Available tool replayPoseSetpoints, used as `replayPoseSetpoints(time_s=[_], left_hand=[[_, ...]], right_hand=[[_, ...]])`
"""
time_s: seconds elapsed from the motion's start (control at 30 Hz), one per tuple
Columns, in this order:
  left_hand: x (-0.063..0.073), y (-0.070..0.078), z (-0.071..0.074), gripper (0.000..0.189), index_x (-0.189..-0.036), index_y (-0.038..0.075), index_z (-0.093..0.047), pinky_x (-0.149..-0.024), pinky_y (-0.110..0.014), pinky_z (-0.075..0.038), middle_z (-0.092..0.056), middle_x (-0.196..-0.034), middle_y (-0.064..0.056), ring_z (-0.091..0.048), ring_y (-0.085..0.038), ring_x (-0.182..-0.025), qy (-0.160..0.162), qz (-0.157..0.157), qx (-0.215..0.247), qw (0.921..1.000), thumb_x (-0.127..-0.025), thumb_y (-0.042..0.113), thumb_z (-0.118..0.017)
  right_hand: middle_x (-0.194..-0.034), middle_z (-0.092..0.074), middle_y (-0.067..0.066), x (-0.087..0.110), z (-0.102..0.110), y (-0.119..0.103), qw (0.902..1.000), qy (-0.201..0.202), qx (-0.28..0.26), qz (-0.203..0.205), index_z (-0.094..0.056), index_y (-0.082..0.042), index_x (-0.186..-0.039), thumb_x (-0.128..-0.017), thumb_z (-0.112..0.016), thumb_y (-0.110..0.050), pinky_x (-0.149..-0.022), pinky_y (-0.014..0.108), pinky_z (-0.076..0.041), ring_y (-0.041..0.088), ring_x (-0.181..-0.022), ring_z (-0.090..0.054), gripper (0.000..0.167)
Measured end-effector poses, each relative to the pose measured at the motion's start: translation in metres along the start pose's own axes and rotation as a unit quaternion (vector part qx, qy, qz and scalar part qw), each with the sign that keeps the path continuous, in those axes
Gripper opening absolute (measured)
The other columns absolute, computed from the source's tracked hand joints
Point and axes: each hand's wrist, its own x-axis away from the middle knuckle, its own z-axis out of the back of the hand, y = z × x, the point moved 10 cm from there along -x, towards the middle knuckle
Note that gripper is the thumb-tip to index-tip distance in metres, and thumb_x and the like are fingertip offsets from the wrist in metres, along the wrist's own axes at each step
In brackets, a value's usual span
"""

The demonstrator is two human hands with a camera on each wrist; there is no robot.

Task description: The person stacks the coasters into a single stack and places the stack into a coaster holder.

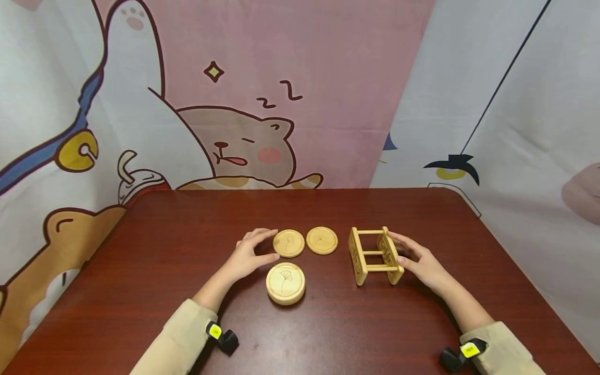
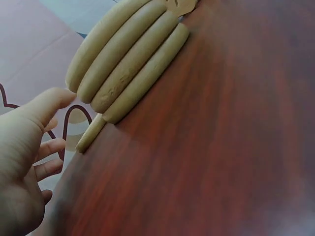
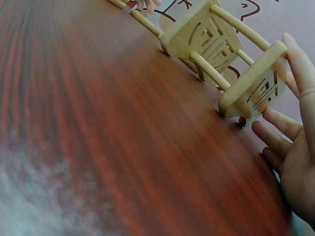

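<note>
A stack of round wooden coasters (image 1: 285,284) stands on the table, its top disc engraved with a ginkgo leaf. Behind it lie two single coasters, a left coaster (image 1: 288,244) and a right coaster (image 1: 322,240), both flat. My left hand (image 1: 245,258) is at the left coaster's edge, thumb and fingers spread apart; the left wrist view shows the thumb close to the stack (image 2: 128,61). To the right, a wooden coaster holder (image 1: 373,253) with two carved side panels joined by rods stands upright. The extended fingers of my right hand (image 1: 424,265) touch its right panel (image 3: 258,81).
The dark red-brown table (image 1: 328,333) spreads beneath everything, glossy near the front. Behind it hangs a cloth printed with cartoon animals (image 1: 253,140). Each sleeve carries a small black wrist camera, a left one (image 1: 228,342) and a right one (image 1: 451,359).
</note>
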Motion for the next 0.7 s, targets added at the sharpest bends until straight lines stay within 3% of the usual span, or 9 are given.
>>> replayPoseSetpoints(time_s=[0.3, 0.7], left_hand=[[-0.014, -0.01, -0.006, 0.072, -0.136, 0.008, -0.055, -0.089, -0.053, -0.025, -0.052, -0.13, -0.009, -0.041, -0.031, -0.119, -0.008, 0.022, -0.029, 0.9993, -0.073, 0.026, -0.084], [-0.023, -0.013, -0.019, 0.077, -0.139, 0.012, -0.052, -0.087, -0.051, -0.023, -0.048, -0.135, -0.008, -0.038, -0.031, -0.12, -0.049, 0.029, -0.06, 0.9966, -0.071, 0.031, -0.085]], right_hand=[[-0.135, -0.047, 0.025, 0.001, 0.001, 0.002, 1.0, 0.001, 0.006, -0.006, -0.036, -0.008, -0.148, -0.095, -0.056, -0.003, -0.087, 0.022, -0.042, 0.005, -0.116, -0.049, 0.057], [-0.136, -0.047, 0.022, 0.001, 0.001, 0.0, 0.9998, -0.003, 0.018, -0.008, -0.035, -0.009, -0.148, -0.095, -0.056, -0.005, -0.088, 0.022, -0.042, 0.005, -0.117, -0.048, 0.057]])
